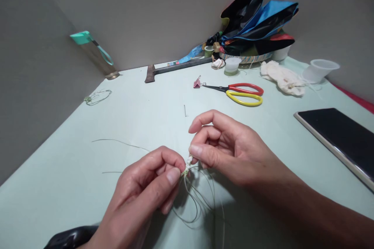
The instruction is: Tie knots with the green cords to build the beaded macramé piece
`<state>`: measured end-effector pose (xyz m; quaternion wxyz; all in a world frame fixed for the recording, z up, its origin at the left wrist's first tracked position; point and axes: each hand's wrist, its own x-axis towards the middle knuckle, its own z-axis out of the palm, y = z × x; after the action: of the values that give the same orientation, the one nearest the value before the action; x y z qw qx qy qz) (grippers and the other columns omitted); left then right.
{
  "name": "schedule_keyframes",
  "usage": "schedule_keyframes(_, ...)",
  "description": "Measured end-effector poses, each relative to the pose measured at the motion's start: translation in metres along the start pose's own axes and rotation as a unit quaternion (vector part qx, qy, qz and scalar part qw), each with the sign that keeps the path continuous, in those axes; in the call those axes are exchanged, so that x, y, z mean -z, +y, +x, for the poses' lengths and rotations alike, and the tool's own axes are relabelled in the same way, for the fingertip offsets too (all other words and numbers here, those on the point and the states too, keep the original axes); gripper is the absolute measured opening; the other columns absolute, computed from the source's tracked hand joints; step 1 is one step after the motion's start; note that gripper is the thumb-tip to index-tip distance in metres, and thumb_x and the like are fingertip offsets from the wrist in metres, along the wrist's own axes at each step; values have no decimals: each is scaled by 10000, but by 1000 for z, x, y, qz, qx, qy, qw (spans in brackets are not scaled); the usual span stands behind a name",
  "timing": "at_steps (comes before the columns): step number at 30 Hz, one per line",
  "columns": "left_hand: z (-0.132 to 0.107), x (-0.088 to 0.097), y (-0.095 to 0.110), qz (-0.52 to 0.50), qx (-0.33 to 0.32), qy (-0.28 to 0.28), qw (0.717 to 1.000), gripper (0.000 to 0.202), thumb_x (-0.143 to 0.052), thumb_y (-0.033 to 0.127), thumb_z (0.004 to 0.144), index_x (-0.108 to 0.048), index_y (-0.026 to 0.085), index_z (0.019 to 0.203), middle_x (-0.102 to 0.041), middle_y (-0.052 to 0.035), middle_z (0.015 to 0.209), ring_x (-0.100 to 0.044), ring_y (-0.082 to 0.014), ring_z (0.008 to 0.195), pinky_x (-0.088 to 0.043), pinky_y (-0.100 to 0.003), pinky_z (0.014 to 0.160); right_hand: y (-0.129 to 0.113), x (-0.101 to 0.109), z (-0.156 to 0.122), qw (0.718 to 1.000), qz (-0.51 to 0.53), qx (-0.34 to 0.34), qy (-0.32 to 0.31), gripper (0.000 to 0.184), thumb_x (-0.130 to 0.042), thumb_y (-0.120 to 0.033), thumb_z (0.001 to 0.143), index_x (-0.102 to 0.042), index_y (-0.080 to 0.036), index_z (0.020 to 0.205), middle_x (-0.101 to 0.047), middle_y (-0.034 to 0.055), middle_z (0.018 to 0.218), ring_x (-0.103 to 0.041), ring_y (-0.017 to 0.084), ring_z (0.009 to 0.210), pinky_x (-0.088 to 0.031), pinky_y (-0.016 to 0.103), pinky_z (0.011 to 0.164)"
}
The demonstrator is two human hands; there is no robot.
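Observation:
My left hand (143, 190) and my right hand (230, 151) meet over the pale green table (87, 186). Thumb and fingertips of each pinch a small pale knotted cord piece (187, 165) from either side. Thin greenish cord strands (198, 206) loop down from it, below and between my hands. Two longer strands (119, 144) run off to the left across the table, and I cannot see where they join the knot. My fingers hide part of the knot.
Behind my hands lie red-and-yellow-handled scissors (242, 94), a binder clip (197, 83), a hammer-like metal tool (175, 69) and a small cord piece (97, 97). A dark tablet (336, 136) sits right. Grey walls border the table, with a bottle (97, 56) and a colourful fabric pile (257, 27) at the back.

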<state>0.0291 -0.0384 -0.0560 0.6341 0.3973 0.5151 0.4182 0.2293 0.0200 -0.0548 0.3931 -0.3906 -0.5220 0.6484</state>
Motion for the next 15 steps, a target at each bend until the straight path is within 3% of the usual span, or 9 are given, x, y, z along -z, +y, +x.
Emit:
schedule_keyframes(5,0,-1,0,28,2,-4,1000,338,-909,579,961,-863,251,894,-557,20,696,-407,-153,659,-330,-287,606,-5,0,-2,1000,-14,-11,-6,152,-781,-206,934,-670,-266,1019,-669,-93,729,-639,133,718,-477,276,669)
schedule_keyframes(15,2,-5,4,-16,21,-13,1000,369,-918,552,956,-822,221,826,-419,63,625,-311,-134,613,-262,-295,579,-7,-1,0,999,19,-30,-26,152,-779,-229,946,-654,-263,1026,-707,-68,757,-694,165,778,-490,293,702)
